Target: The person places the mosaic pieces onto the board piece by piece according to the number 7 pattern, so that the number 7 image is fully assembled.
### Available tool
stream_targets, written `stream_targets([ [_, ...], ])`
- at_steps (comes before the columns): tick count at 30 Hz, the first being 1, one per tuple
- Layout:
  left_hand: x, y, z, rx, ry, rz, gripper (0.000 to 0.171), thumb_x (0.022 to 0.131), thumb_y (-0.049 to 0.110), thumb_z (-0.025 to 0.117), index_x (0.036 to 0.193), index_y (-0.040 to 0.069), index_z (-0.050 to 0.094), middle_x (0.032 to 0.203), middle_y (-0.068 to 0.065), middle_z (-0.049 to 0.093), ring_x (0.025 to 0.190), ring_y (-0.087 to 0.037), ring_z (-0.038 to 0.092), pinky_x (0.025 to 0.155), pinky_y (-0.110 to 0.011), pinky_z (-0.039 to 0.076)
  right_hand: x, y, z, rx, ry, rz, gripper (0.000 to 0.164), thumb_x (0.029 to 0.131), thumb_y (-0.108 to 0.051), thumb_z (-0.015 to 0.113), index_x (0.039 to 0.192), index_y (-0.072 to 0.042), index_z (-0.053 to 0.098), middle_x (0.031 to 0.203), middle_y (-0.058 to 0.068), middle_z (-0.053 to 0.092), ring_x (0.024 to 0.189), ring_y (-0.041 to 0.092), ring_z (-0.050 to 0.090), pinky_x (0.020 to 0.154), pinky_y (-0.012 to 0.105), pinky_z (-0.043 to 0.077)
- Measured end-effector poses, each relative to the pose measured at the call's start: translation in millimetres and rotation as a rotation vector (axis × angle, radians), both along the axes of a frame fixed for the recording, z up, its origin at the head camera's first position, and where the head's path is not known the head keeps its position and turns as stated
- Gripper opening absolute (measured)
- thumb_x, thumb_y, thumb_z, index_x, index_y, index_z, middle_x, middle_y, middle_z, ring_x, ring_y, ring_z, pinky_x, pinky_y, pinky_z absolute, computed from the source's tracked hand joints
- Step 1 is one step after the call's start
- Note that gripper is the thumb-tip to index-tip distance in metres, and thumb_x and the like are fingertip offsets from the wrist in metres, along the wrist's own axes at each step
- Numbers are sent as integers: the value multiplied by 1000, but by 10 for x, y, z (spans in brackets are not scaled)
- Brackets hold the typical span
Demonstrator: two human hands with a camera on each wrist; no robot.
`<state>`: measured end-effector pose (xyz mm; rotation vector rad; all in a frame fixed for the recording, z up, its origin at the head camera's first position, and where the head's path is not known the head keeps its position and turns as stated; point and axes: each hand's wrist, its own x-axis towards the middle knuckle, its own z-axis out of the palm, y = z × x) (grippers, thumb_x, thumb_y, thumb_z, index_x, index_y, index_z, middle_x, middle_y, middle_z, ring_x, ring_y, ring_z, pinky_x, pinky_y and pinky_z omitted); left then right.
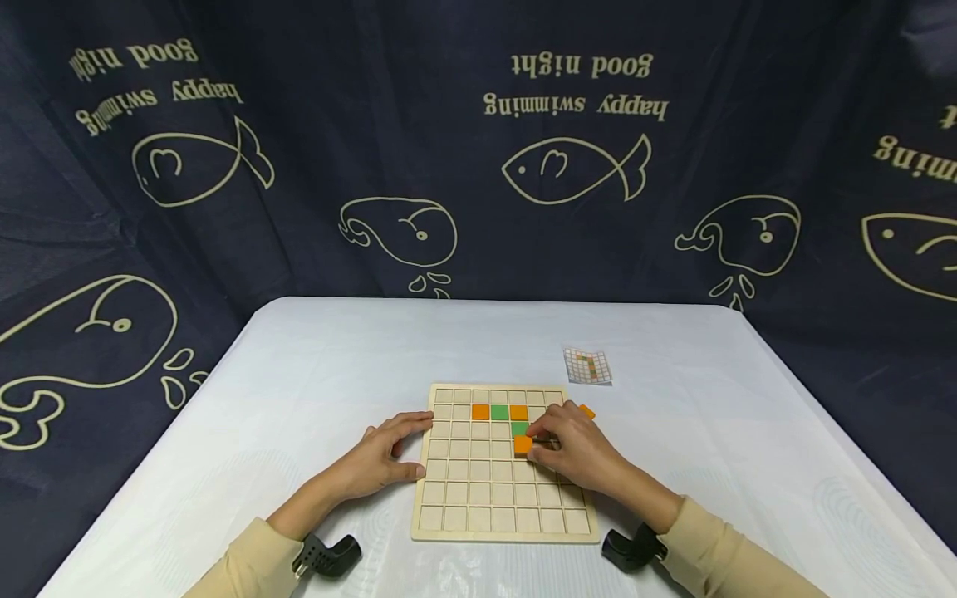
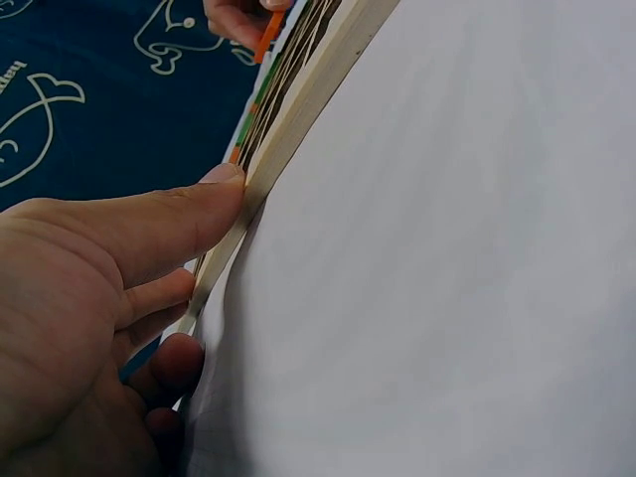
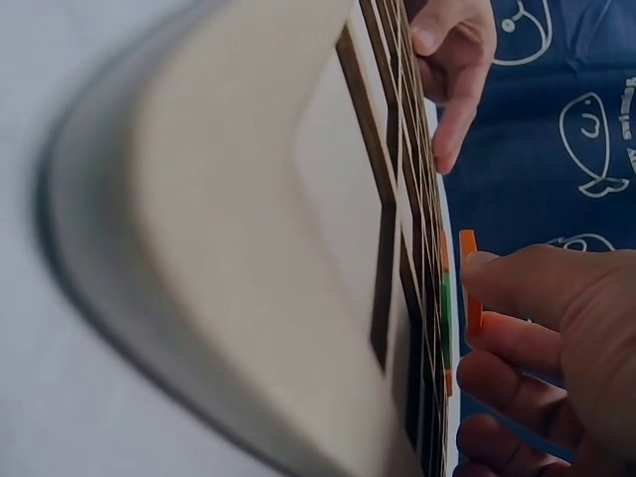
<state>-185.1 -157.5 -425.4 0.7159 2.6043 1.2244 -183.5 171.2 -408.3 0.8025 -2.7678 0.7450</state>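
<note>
A wooden grid board (image 1: 478, 497) lies on the table. Near its far edge, orange (image 1: 480, 412), green (image 1: 499, 413) and orange (image 1: 519, 412) tiles sit side by side in one row. Below the right orange one is another green tile (image 1: 519, 428). My right hand (image 1: 581, 453) pinches an orange tile (image 3: 470, 298) between thumb and fingers. That tile is over the cell just nearer than the second green one, raised off the board in the right wrist view. My left hand (image 1: 380, 455) touches the board's left edge with thumb and extended fingertips.
A small printed card (image 1: 587, 366) with a coloured grid pattern lies beyond the board's far right corner. Another orange tile (image 1: 587, 411) shows partly behind my right hand. A dark cloth (image 1: 478, 149) with fish and whale drawings hangs behind the white table (image 1: 673, 399).
</note>
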Motion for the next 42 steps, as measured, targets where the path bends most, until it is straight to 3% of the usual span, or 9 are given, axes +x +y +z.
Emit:
stream_targets([
  [16,-6,-3,-3,-6,11,-7,67,80,29,74,139,11,47,150,-1,36,135,-27,34,103,-67,6,-48,1,-72,28,59,17,16,76,-23,76,90,-17,71,82,-10,57,77,4,39,67,20,37],
  [29,6,1,16,-45,31,0,68,79,32,74,139,13,46,150,1,37,123,-19,42,94,-50,20,-38,9,-77,52,86,44,20,76,-26,78,92,-16,71,83,-8,57,78,5,38,68,21,36],
  [35,8,0,20,-44,32,-5,69,80,32,74,140,13,46,151,1,37,124,-19,41,96,-51,19,-34,1,-67,57,98,36,21,75,-27,79,91,-16,71,81,-9,56,77,5,36,67,21,35],
  [42,8,1,22,-59,41,-4,68,80,32,73,140,13,46,150,1,37,107,-14,44,90,-44,21,-31,6,-71,58,78,44,21,76,-27,78,92,-15,71,83,-8,57,78,5,39,69,22,36],
])
